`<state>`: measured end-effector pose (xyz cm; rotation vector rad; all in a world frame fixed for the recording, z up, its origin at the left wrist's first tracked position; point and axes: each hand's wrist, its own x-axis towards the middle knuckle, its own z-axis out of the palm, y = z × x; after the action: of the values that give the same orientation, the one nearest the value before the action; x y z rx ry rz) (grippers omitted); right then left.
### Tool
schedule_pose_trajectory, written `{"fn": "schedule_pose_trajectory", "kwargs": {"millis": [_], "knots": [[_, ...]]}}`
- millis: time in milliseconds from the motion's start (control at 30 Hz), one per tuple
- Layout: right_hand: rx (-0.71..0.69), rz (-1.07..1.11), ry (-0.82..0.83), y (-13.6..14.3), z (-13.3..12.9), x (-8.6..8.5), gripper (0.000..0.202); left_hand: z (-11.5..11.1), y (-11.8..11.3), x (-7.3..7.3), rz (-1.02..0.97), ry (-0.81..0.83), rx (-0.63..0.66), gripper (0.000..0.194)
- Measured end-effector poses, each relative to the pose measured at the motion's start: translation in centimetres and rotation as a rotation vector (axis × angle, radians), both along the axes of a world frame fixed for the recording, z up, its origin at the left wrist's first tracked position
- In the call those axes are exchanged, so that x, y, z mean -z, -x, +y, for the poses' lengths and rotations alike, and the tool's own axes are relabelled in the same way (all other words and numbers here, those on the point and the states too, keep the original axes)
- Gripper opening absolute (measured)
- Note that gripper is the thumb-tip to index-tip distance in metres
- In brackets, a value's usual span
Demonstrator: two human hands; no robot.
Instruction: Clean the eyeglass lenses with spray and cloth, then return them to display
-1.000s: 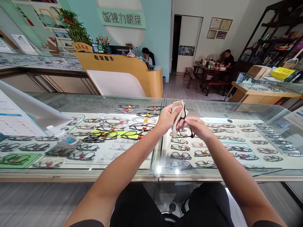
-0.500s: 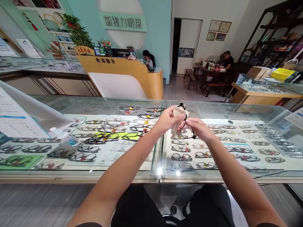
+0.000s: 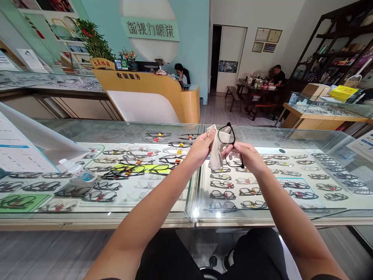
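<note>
My left hand (image 3: 201, 147) pinches a beige cloth (image 3: 216, 154), which hangs down from the fingertips above the glass counter. Just right of it, my right hand (image 3: 247, 155) grips black-framed glasses (image 3: 226, 134) near the bridge. The glasses stand on end, one lens above the fingers and the other below. Cloth and glasses are close together; whether they touch I cannot tell. Beneath the hands, the glass display counter (image 3: 194, 217) shows rows of glasses through its top.
A clear spray bottle (image 3: 80, 171) and a white printed sheet (image 3: 23, 146) are at the left of the counter. Beyond stand a wooden reception desk (image 3: 190, 105) with a seated person, and a dark table with another person.
The cloth has come away from the upper lens and now hangs from my left hand. The glasses are more upright, with the upper lens uncovered.
</note>
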<state>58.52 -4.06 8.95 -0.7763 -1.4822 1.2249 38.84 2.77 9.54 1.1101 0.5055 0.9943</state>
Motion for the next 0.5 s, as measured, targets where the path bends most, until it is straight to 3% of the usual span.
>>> {"fn": "schedule_pose_trajectory", "kwargs": {"millis": [100,233,500], "knots": [[0.168,0.069,-0.099,-0.3,-0.2,-0.6,0.037,0.2,0.0,0.4,0.031,-0.012,-0.025,0.07],[0.337,0.142,-0.153,-0.2,-0.1,-0.8,0.032,0.0,-0.3,0.9,0.08,-0.024,0.044,0.073],[0.267,0.142,-0.059,0.5,0.7,0.4,0.041,-1.9,-0.8,0.4,0.179,-0.039,0.224,0.072]]}}
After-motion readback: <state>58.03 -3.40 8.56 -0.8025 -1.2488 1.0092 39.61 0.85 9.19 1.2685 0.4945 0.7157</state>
